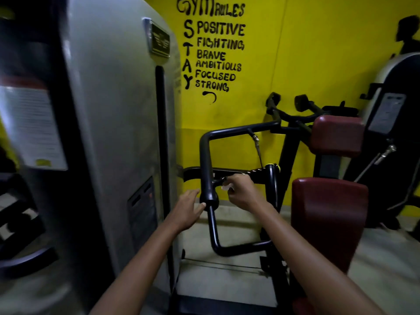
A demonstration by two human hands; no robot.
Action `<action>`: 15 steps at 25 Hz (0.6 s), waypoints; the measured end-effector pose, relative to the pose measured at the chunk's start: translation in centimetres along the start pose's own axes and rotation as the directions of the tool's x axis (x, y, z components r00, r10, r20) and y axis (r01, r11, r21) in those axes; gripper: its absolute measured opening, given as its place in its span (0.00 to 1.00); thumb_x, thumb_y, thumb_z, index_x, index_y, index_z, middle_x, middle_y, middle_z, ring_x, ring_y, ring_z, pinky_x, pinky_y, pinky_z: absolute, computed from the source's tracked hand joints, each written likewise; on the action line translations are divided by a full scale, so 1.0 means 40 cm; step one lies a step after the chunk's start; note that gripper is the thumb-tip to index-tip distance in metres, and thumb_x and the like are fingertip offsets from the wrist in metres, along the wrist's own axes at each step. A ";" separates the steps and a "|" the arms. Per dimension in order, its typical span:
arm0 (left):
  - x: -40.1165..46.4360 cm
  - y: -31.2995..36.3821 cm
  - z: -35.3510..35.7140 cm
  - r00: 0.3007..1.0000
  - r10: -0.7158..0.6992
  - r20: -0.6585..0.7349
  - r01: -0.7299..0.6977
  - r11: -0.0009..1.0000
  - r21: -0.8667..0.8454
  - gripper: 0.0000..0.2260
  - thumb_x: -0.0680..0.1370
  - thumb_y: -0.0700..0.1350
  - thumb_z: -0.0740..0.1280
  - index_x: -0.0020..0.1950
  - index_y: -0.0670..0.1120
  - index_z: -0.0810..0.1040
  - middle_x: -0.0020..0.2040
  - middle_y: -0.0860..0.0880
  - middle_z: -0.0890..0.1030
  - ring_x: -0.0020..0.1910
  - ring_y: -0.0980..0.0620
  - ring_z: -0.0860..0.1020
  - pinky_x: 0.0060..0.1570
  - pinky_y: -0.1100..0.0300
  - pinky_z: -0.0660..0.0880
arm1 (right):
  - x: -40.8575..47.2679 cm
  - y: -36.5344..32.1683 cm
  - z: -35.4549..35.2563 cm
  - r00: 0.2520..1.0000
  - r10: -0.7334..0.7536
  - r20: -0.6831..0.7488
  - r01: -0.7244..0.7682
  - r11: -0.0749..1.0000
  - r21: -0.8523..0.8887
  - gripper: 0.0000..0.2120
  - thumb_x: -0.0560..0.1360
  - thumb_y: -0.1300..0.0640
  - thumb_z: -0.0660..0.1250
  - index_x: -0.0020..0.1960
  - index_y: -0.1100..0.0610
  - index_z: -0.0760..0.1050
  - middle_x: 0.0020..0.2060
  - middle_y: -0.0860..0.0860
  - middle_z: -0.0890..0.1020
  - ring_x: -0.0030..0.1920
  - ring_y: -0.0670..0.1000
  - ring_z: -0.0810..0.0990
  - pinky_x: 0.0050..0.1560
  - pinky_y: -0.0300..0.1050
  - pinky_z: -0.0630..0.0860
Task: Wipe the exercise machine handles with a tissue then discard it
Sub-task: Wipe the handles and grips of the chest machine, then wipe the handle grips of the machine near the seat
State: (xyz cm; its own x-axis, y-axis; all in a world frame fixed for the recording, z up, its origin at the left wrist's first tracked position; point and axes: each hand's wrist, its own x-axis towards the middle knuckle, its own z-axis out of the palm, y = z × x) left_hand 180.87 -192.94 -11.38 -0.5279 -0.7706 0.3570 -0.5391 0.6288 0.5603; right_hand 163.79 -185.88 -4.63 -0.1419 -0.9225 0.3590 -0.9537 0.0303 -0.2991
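The person's right hand [242, 193] has its fingers curled around a small white crumpled tissue [227, 187], pressing it against the short horizontal bar just beside the thick black padded vertical handle [207, 169] of the black tubular exercise machine frame [214, 230]. The left hand [187, 209] rests against the lower end of that padded grip, fingers fairly straight and loosely spread, thumb touching the grip's base; it seems to steady the handle rather than clasp it. The dark red padded seat [327, 214] stands to the right, the grey weight-stack housing [118, 123] to the left. Judging from this, wiping is under way on 1 handle. Whether any other handle is already clean cannot be told. Discarding the tissue remains; no bin is visible.
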 end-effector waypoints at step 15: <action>-0.732 -0.321 -0.624 0.871 -0.330 -0.364 0.395 0.911 0.119 0.12 0.76 0.45 0.67 0.57 0.40 0.76 0.52 0.44 0.79 0.53 0.47 0.77 0.51 0.60 0.71 | -0.191 -0.855 0.241 0.888 -0.441 0.133 0.381 0.866 0.324 0.09 0.69 0.63 0.61 0.42 0.57 0.79 0.38 0.54 0.82 0.39 0.55 0.81 0.38 0.48 0.78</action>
State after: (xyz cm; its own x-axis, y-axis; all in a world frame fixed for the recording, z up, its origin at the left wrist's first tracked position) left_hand 219.62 -181.03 -10.39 -0.0430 -0.9164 0.3980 -0.7776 0.2809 0.5625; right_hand 200.04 -183.60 -5.66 0.3293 -0.8835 0.3332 -0.7939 -0.4501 -0.4088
